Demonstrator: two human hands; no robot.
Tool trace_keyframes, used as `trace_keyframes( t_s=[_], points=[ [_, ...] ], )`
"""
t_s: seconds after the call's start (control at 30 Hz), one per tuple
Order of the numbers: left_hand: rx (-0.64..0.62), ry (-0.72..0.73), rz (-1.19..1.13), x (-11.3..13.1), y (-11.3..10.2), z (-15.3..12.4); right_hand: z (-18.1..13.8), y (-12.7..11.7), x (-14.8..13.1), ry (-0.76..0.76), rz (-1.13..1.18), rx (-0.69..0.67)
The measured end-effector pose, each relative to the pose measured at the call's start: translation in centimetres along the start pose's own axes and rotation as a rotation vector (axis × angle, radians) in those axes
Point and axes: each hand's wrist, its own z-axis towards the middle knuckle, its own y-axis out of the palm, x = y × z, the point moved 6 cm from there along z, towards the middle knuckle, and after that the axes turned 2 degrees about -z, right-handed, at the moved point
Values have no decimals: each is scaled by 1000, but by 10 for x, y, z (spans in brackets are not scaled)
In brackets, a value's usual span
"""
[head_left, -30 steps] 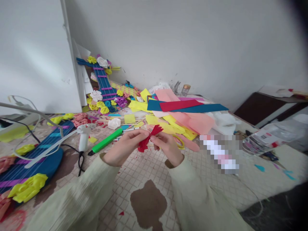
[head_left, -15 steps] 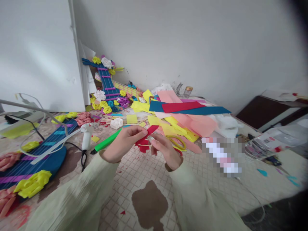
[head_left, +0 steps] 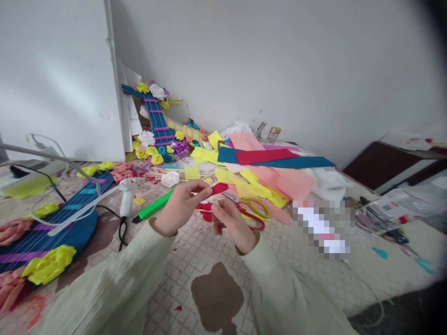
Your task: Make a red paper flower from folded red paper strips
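Observation:
A small piece of red paper (head_left: 210,199) is held between both my hands above the tiled floor mat. My left hand (head_left: 179,207) pinches its upper end with thumb and fingers closed. My right hand (head_left: 231,223) grips the lower part, fingers curled. Behind my right hand lie scissors with yellow and red handles (head_left: 252,210). A green marker (head_left: 153,209) lies just left of my left hand.
A white glue gun (head_left: 126,197) with a black cord stands to the left. Blue guitar-shaped crafts with paper flowers lie at left (head_left: 52,228) and lean on the wall (head_left: 155,116). Coloured paper sheets (head_left: 272,172) pile up behind. A dark low table (head_left: 377,163) stands at right.
The red paper has been folded or gathered tighter and lowered a little. My right hand shifted down and toward me, uncovering the scissors behind it.

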Motion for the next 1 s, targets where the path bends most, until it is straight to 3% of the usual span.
trace_keyframes(
  t_s=[0.1,0.17,0.2,0.3,0.37,0.43,0.67,1.0],
  points=[
    [-40,34,22,3,-1,1,-2,0,0,0,-81,-75],
    [-67,29,29,3,-4,2,-4,-15,-2,-44,-219,-81],
    [-82,19,27,3,-5,2,-4,-27,-3,-76,-308,-45],
    [-130,-12,16,0,-10,3,-6,-80,-2,-103,-772,265],
    [-150,-18,18,-2,-13,5,-6,-100,8,-56,-1110,286],
    [-145,-14,39,-4,-16,6,-5,-112,19,-39,-1179,268],
    [-189,-24,73,-8,-19,8,8,-114,38,82,-1405,168],
    [-253,-28,-37,-9,-18,7,26,-113,30,112,-1460,56]
  ],
)
